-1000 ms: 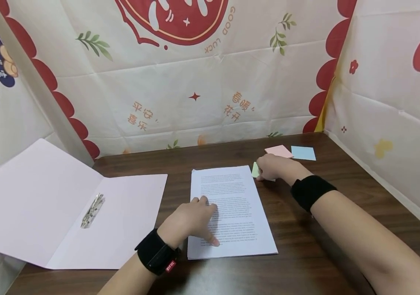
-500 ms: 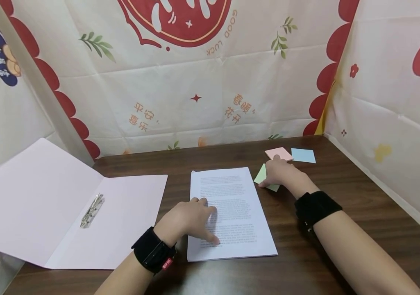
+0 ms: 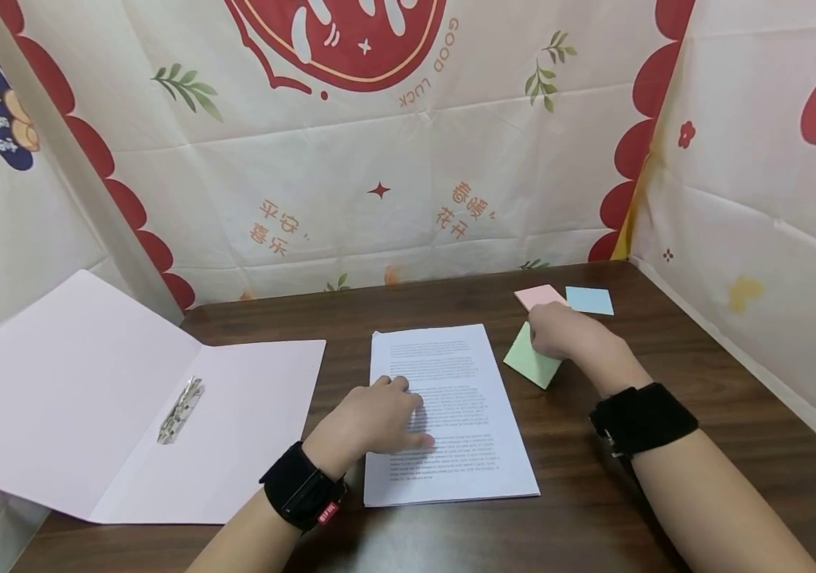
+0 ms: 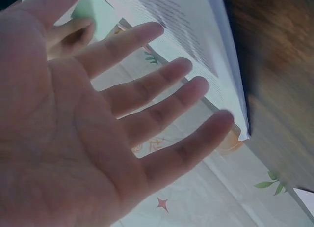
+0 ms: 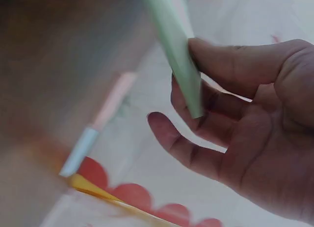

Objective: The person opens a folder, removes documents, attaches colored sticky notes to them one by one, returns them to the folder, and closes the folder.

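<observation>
A stack of printed white sheets (image 3: pixel 459 465) lies mid-table. My left hand (image 3: pixel 377 419) rests on its left part with straight, spread fingers (image 4: pixel 167 72); the sheets' edge (image 4: pixel 230 65) shows beyond them. Right of the stack, my right hand (image 3: pixel 567 334) pinches a green sticky-note pad (image 3: pixel 529 363) between thumb and fingers, tilted with its lower corner near the table. The right wrist view shows the green pad (image 5: pixel 177 55) edge-on, with the thumb (image 5: pixel 230 62) on one face and fingers on the other.
A pink pad (image 3: pixel 538 295) and a blue pad (image 3: pixel 589 300) lie beyond my right hand. An open pink folder (image 3: pixel 78 398) with a metal clip (image 3: pixel 180 409) overhangs the dark wooden table (image 3: pixel 594 517) at left. Printed cloth walls close in the back and sides.
My right hand has taken the green pad from beside the sheets' top corner and drawn it right and nearer, tilting it up. My left hand stayed on the sheets, its fingers shifting slightly.
</observation>
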{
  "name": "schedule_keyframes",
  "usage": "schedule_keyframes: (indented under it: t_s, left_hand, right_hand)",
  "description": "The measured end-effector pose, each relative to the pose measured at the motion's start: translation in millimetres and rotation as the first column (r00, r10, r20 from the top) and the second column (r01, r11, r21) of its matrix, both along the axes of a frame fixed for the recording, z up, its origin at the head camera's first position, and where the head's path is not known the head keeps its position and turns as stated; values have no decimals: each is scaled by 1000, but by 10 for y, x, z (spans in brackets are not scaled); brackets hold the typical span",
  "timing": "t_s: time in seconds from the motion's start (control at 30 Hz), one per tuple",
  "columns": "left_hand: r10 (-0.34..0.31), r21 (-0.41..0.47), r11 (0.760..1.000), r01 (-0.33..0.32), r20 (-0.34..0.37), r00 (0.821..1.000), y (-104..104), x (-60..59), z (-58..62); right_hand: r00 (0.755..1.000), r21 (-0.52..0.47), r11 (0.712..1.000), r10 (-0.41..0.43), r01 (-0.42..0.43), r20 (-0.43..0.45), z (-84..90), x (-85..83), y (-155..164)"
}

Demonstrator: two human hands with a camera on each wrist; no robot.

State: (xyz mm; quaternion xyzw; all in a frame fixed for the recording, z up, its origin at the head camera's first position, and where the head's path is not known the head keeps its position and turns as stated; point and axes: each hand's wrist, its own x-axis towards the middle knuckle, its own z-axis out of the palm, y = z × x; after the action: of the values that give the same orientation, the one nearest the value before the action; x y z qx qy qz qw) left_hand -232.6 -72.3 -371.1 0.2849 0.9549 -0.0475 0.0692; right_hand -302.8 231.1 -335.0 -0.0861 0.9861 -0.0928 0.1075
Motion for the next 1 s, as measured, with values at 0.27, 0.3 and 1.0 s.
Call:
schedule_keyframes:
  t_s: [0.27,0.3,1.0]
  left_hand:
    - [-54,462,885,66,-40,998,102,1,97]
    - [-66,585,810,42,20,998,126,13,138]
    - [-771,832,-236,-502,153,617,97,323,533]
  right_hand:
    - [807,-68,963,180,-262,-563,520,471,-299]
    - [720,-47,944,218,-328,-658,564,537,-353]
    - [1,332,589,492,-737,-871,666,1166,-1030]
